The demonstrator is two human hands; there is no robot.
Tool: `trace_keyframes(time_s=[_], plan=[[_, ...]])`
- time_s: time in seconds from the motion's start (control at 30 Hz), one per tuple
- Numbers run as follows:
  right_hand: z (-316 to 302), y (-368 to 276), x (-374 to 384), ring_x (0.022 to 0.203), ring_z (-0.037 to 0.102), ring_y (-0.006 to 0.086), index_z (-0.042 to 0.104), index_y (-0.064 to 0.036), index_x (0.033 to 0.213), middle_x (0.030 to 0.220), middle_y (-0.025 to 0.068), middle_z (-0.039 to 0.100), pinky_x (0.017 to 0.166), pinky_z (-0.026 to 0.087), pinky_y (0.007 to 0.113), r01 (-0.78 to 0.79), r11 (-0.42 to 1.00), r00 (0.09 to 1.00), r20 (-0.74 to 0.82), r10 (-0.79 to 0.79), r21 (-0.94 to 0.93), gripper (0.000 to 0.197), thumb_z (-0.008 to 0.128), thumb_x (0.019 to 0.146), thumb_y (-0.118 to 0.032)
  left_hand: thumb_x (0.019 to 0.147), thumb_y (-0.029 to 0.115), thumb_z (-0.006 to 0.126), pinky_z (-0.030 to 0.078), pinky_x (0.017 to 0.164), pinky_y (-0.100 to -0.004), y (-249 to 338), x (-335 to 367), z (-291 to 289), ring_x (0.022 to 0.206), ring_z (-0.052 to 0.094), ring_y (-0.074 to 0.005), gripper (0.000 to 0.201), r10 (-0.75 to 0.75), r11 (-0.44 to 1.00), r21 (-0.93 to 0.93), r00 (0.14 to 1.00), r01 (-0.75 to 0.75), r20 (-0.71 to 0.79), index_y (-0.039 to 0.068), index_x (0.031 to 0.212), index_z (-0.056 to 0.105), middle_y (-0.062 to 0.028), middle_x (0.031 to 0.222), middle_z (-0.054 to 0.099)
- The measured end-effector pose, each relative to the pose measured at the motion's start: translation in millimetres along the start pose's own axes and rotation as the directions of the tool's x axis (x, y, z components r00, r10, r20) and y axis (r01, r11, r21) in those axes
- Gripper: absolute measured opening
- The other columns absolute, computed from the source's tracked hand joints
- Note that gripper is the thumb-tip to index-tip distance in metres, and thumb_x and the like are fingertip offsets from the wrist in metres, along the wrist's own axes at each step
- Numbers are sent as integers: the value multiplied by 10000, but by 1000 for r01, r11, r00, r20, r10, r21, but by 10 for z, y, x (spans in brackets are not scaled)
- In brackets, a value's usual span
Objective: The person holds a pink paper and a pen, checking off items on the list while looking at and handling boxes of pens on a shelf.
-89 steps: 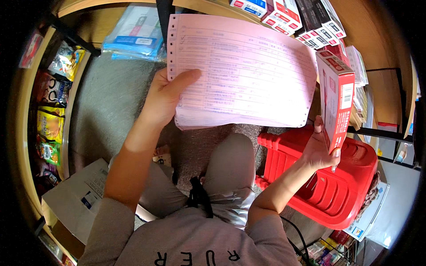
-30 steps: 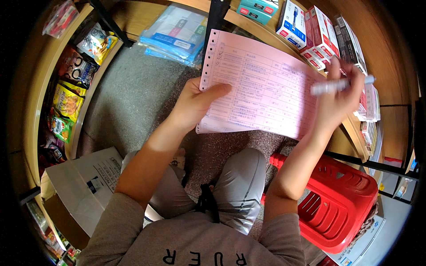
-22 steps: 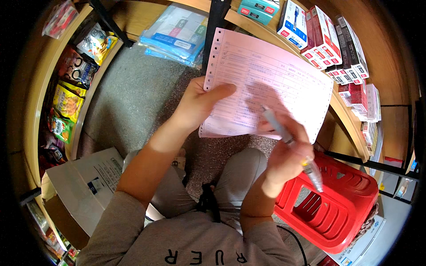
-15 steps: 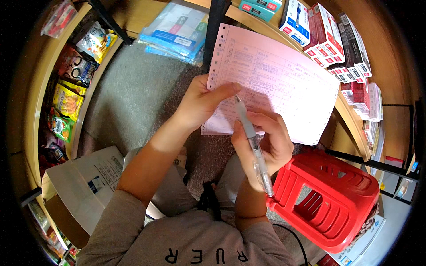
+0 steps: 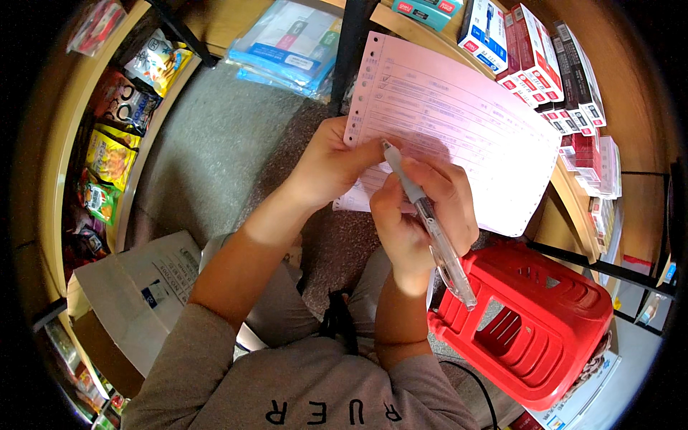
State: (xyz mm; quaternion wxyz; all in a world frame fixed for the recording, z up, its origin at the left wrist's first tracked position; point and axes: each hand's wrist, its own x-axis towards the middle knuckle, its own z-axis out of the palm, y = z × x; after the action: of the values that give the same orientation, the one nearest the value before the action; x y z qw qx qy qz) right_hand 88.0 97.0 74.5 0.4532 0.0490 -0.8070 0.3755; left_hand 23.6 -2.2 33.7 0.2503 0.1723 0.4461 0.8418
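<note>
While left hand grips the pink checklist sheet, right hand presses a clear pen to it; upper rows apparently ticked, most remaining.

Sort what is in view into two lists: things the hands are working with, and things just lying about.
In use:
- pink perforated-edge paper form, held by the left hand
- clear-barrelled grey-grip pen, in the right hand, tip on the form

Lying about:
- red plastic stool
- red-and-white cartons on the shelf
- blue plastic-wrapped packs
- colourful snack bags
- white cardboard box
</note>
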Motion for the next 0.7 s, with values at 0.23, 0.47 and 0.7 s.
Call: trace_keyframes(time_s=[0.23, 0.47, 0.7], plan=[[73, 24, 13, 605, 549, 204, 580, -4, 782, 710, 116, 569, 564, 449, 263, 17, 1000, 1000, -17, -17, -9, 212, 597, 576, 45, 767, -12, 510, 437, 646, -201, -34, 4, 15, 749, 538, -73, 190, 19, 998, 53, 1000, -19, -17, -19, 950, 562, -46, 863, 597], [58, 50, 17, 638, 557, 227, 579, 0, 779, 731, 123, 586, 603, 450, 284, 29, 1000, 999, 12, -29, 10, 211, 603, 572, 39, 759, -26, 499, 435, 606, -192, -67, 11, 16, 717, 528, -56, 182, 47, 998, 38, 999, -47, -5, -22, 928, 566, -31, 833, 591], [78, 60, 12, 639, 557, 222, 581, 5, 777, 732, 121, 588, 599, 450, 279, 28, 1000, 1000, 7, -28, -1, 208, 600, 574, 45, 761, -17, 505, 438, 606, -194, -63, 10, -8, 720, 532, -61, 166, 60, 994, 88, 998, -62, 17, -20, 910, 577, -31, 823, 596]])
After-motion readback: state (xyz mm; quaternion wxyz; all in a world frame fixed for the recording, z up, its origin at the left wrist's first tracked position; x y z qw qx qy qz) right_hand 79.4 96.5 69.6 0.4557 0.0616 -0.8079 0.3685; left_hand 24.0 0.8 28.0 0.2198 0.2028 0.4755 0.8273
